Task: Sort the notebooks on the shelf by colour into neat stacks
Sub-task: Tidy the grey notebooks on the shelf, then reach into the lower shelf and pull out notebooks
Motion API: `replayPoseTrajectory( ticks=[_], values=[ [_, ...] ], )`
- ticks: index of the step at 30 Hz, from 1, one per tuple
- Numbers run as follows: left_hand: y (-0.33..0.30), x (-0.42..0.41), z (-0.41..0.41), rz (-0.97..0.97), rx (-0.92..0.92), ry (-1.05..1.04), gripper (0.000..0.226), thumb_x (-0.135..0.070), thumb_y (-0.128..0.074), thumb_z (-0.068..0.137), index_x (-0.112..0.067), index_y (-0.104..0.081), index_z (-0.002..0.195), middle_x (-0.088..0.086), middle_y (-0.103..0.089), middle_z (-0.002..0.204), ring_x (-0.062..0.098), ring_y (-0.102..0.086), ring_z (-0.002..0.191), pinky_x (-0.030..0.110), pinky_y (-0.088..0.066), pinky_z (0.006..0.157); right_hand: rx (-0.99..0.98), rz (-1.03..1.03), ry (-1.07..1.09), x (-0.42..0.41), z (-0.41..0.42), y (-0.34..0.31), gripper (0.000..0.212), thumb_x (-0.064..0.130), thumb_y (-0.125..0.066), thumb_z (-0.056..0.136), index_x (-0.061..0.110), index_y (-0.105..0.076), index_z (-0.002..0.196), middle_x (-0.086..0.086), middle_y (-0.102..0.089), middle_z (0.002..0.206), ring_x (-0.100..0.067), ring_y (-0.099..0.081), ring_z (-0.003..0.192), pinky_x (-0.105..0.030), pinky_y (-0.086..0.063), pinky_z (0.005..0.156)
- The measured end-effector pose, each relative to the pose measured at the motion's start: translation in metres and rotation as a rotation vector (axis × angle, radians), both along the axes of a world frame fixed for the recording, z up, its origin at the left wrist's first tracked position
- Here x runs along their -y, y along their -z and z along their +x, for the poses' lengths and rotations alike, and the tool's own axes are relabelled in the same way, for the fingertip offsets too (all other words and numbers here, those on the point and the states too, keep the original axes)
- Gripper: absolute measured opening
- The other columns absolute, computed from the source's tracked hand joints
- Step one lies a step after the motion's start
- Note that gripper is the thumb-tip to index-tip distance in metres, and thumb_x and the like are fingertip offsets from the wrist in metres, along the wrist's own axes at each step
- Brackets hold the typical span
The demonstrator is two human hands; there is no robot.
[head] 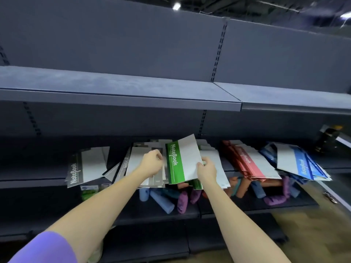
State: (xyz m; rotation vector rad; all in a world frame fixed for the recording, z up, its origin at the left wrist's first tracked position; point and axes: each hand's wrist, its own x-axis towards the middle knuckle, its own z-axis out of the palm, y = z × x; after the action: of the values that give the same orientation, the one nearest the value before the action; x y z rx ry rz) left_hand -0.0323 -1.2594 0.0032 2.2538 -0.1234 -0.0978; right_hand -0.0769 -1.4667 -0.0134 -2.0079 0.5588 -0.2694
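A purple sleeve (47,247) shows nearest. The right hand (206,170) pinches the lower right edge of a green notebook (183,160), fingers clamped on it. The notebook is raised above the middle pile on the shelf (28,182), tilted, its long axis running near to far, green spine strip to the left. The left hand (152,162) hovers just left with fingers curled; whether they grip anything cannot be told. Grey notebooks (85,168) lie left, red notebooks (250,162) and blue notebooks (300,164) right.

— What did the place look like?
— Dark blue-grey metal shelving (121,86) with slotted uprights (218,52) stood under bright ceiling lights (176,5).
— And the floor?
— Brownish floor (307,234) showed lower right.
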Motion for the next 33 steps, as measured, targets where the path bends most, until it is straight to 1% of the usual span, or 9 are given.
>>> replayPoseTrajectory(
  ticks=[3,8,11,14,16,18,23,28,33],
  values=[
    [0.006,0.030,-0.006,0.110,0.056,0.084,0.011,-0.010,-0.051,0.091,-0.016,-0.061,0.091,-0.001,-0.060,0.084,0.023,-0.059,0.082,0.029,-0.045,0.067,-0.008,-0.003,0.063,0.033,-0.013,0.000,0.032,0.010,-0.045,0.098,0.014,-0.057,0.127,-0.009,-0.062,0.112,-0.024,-0.054,0.090,-0.032,-0.038,0.073],
    [0.016,0.060,-0.007,0.180,0.059,0.179,0.011,-0.013,-0.051,0.093,-0.021,-0.058,0.092,-0.001,-0.063,0.095,0.021,-0.061,0.090,0.031,-0.049,0.076,-0.023,-0.004,0.149,0.071,-0.027,0.002,0.031,0.014,-0.048,0.097,0.019,-0.061,0.125,-0.006,-0.064,0.116,-0.025,-0.055,0.095,-0.040,-0.053,0.083],
    [0.017,0.071,-0.003,0.221,0.058,0.219,0.012,-0.014,-0.051,0.095,-0.015,-0.060,0.103,0.005,-0.066,0.103,0.024,-0.064,0.093,0.039,-0.054,0.083,-0.019,-0.051,0.141,0.085,-0.030,0.002,0.033,0.017,-0.052,0.097,0.016,-0.062,0.129,-0.007,-0.066,0.122,-0.024,-0.055,0.100,-0.034,-0.047,0.085],
    [0.019,0.075,0.000,0.297,0.065,0.258,0.019,-0.014,-0.050,0.096,-0.013,-0.059,0.112,0.007,-0.064,0.108,0.026,-0.063,0.092,0.040,-0.055,0.083,-0.122,-0.203,0.065,0.088,-0.027,0.003,0.052,0.026,-0.063,0.095,0.005,-0.048,0.141,-0.016,-0.057,0.137,-0.032,-0.055,0.121,-0.036,-0.044,0.094],
    [0.019,0.075,0.002,0.343,0.063,0.293,0.024,-0.014,-0.048,0.096,-0.013,-0.058,0.118,0.007,-0.062,0.111,0.025,-0.063,0.090,0.040,-0.055,0.080,-0.201,-0.318,0.013,0.085,-0.023,0.004,0.052,0.026,-0.070,0.090,0.002,-0.048,0.130,-0.018,-0.056,0.130,-0.034,-0.056,0.116,-0.038,-0.048,0.088],
    [0.019,0.075,0.005,0.370,0.072,0.309,0.027,-0.015,-0.048,0.096,-0.013,-0.058,0.121,0.008,-0.063,0.114,0.025,-0.062,0.093,0.040,-0.055,0.082,-0.251,-0.383,-0.013,0.082,-0.020,0.005,0.053,0.028,-0.073,0.087,0.003,-0.047,0.125,-0.017,-0.053,0.127,-0.034,-0.055,0.115,-0.039,-0.049,0.088],
    [0.020,0.069,0.006,0.400,0.079,0.323,0.033,-0.014,-0.045,0.095,-0.014,-0.058,0.125,0.007,-0.063,0.121,0.023,-0.062,0.098,0.040,-0.054,0.087,-0.379,-0.663,-0.068,0.072,-0.019,0.009,0.059,0.038,-0.067,0.088,0.014,-0.045,0.136,-0.012,-0.045,0.138,-0.033,-0.042,0.126,-0.040,-0.039,0.102],
    [0.018,0.056,0.002,0.447,0.108,0.306,0.034,-0.013,-0.044,0.097,-0.013,-0.057,0.128,0.008,-0.061,0.128,0.026,-0.058,0.112,0.038,-0.051,0.092,-0.262,-0.691,-0.121,0.053,-0.020,0.015,0.044,0.029,-0.056,0.095,0.015,-0.049,0.136,-0.012,-0.049,0.135,-0.032,-0.045,0.122,-0.040,-0.039,0.101],
    [0.018,0.027,-0.007,0.497,0.121,0.253,0.043,-0.013,-0.044,0.095,-0.012,-0.052,0.137,0.011,-0.057,0.135,0.030,-0.053,0.121,0.041,-0.049,0.096,-0.151,-0.726,-0.281,0.015,-0.019,0.014,0.042,0.029,-0.054,0.096,0.014,-0.051,0.135,-0.009,-0.052,0.132,-0.029,-0.048,0.120,-0.039,-0.041,0.100]
  ],
)
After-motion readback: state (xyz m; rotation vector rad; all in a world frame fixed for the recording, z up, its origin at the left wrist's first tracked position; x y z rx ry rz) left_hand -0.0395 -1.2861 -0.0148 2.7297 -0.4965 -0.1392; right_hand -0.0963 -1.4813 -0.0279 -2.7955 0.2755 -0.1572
